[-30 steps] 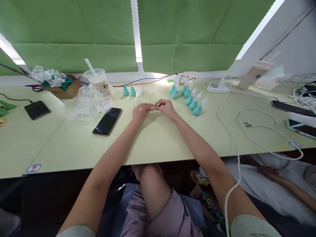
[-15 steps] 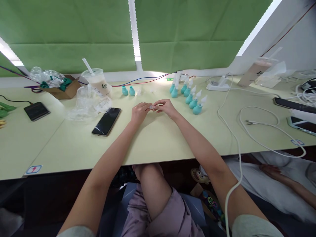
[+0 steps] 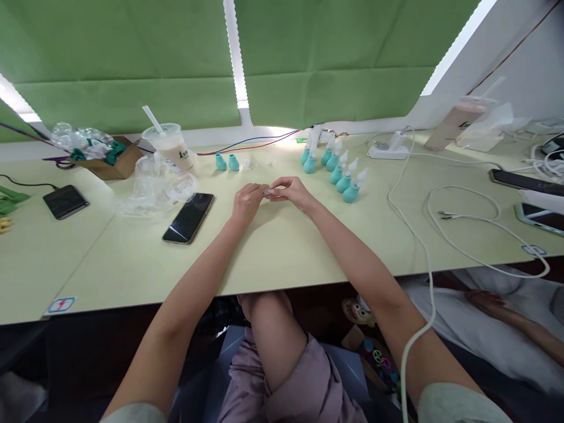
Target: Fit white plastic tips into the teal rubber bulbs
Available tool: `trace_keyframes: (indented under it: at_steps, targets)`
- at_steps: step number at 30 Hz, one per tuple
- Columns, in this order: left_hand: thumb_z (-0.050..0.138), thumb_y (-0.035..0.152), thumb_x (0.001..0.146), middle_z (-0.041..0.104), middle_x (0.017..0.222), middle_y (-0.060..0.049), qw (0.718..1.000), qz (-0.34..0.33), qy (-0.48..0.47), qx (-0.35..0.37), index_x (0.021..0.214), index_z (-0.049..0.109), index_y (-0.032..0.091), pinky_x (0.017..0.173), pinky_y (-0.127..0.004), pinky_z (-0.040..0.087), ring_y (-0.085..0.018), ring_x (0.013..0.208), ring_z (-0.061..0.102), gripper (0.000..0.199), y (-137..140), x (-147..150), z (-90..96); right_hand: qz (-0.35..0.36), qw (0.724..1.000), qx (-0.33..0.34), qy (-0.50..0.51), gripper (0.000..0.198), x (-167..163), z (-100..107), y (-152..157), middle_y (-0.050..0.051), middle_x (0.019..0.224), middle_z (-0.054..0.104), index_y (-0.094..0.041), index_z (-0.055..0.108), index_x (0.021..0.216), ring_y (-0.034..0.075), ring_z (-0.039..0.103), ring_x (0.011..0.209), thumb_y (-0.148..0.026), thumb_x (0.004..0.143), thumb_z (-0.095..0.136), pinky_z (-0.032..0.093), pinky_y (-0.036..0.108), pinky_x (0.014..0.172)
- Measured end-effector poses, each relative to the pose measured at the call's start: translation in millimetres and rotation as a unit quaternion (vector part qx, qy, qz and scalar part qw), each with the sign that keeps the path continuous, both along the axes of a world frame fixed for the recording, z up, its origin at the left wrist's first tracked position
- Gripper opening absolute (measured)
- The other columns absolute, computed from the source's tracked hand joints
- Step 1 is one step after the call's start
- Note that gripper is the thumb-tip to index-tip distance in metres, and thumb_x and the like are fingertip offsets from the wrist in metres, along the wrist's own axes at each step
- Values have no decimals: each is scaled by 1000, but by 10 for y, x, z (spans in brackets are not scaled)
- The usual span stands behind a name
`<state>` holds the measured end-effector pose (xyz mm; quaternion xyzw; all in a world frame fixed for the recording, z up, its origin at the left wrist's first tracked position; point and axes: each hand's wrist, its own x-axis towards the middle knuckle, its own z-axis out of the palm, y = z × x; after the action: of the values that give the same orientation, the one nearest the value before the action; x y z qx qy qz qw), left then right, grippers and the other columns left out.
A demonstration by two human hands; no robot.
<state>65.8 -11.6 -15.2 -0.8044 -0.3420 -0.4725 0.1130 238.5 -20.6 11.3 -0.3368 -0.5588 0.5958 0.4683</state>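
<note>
My left hand (image 3: 248,202) and my right hand (image 3: 294,192) meet fingertip to fingertip above the table. Between them is a small clear, whitish plastic piece (image 3: 267,191), mostly covered by the fingers; both hands pinch it. Beyond my left hand stand two teal rubber bulbs (image 3: 233,163) without tips. Small clear plastic parts (image 3: 245,165) lie beside those bulbs. To the right of my right hand, several teal bulbs with clear pointed tips (image 3: 351,192) stand in rows.
A black phone (image 3: 188,218) lies left of my hands, near a crumpled plastic bag (image 3: 147,185) and a drink cup (image 3: 170,147). A cardboard box (image 3: 118,164) sits at the back left. On the right are a power strip (image 3: 388,152) and a looping white cable (image 3: 429,252). Another person's arm (image 3: 511,314) shows at the right.
Both hands stay together around the small plastic piece, with slight finger movement. The whole view has shifted a little; nothing else has visibly moved.
</note>
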Motion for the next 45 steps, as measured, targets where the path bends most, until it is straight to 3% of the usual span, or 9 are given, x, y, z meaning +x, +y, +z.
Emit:
trace_keyframes:
  at_steps: [8, 21, 24, 27, 33, 38, 45]
  targets:
    - [50, 31, 90, 65, 69, -3, 999, 25, -16, -13, 84, 71, 19, 58, -23, 39, -11, 64, 55, 25, 51, 19, -16, 9, 1000, 1, 16, 40, 37, 7, 18, -1, 80, 71, -21, 71, 91, 15, 69, 76, -34, 54, 83, 55, 35, 84]
    - [47, 27, 91, 66, 70, -3, 998, 57, 37, -16, 84, 72, 20, 57, -22, 36, -11, 66, 56, 27, 17, -1, 15, -6, 999, -37, -12, 42, 42, 26, 11, 4, 84, 73, -19, 72, 92, 18, 70, 83, -32, 54, 84, 56, 33, 82]
    - [49, 28, 90, 66, 69, -3, 997, 66, 29, -26, 85, 72, 20, 56, -22, 36, -11, 66, 56, 26, 18, 3, 16, -53, 998, 11, -42, 41, 10, 41, 12, 4, 94, 71, -21, 72, 92, 17, 69, 78, -37, 56, 82, 58, 32, 75]
    - [51, 29, 89, 66, 69, -3, 996, 73, 15, -38, 84, 73, 20, 54, -23, 35, -12, 64, 57, 24, 15, 13, 16, -98, 986, 104, -85, 32, -21, 52, 14, 4, 110, 65, -21, 73, 80, 14, 67, 72, -43, 57, 80, 57, 28, 65]
    - [57, 28, 86, 69, 71, -2, 994, 72, -8, -78, 86, 73, 22, 54, -23, 35, -11, 61, 56, 18, -1, 21, 31, -168, 934, 270, -166, 21, -53, 53, -15, 4, 98, 66, -22, 73, 71, 15, 64, 79, -43, 68, 72, 52, 25, 62]
    - [58, 30, 85, 70, 75, -3, 993, 73, -18, -92, 89, 73, 22, 55, -23, 37, -11, 61, 57, 18, 10, 8, 31, -170, 925, 278, -197, 17, -72, 38, -38, 3, 91, 70, -21, 71, 76, 16, 64, 82, -38, 76, 65, 49, 25, 64]
    - [58, 30, 85, 70, 75, -3, 992, 70, -29, -100, 86, 74, 22, 55, -22, 37, -10, 59, 56, 18, 14, 27, 17, -218, 915, 257, -222, 19, -93, 25, -28, 1, 90, 68, -23, 71, 79, 13, 60, 71, -41, 73, 69, 44, 25, 64]
